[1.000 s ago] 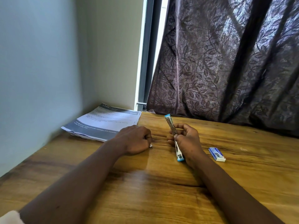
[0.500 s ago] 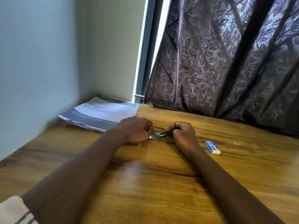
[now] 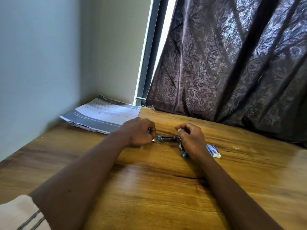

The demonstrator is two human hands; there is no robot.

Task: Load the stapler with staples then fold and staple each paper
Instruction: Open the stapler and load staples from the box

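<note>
A small blue and metal stapler lies swung open in an L shape on the wooden table. One arm points left and the other runs toward me. My right hand rests over the stapler's hinge and holds it. My left hand is closed, pinching a small pale strip of staples right at the stapler's left blue tip. A stack of printed papers lies at the back left corner.
A small blue and white staple box lies just right of my right hand. A dark patterned curtain hangs along the table's far edge, and walls close off the left side.
My right hand swung the stapler down from upright and laid it open flat on the table. My left hand stayed beside it with the staples.
</note>
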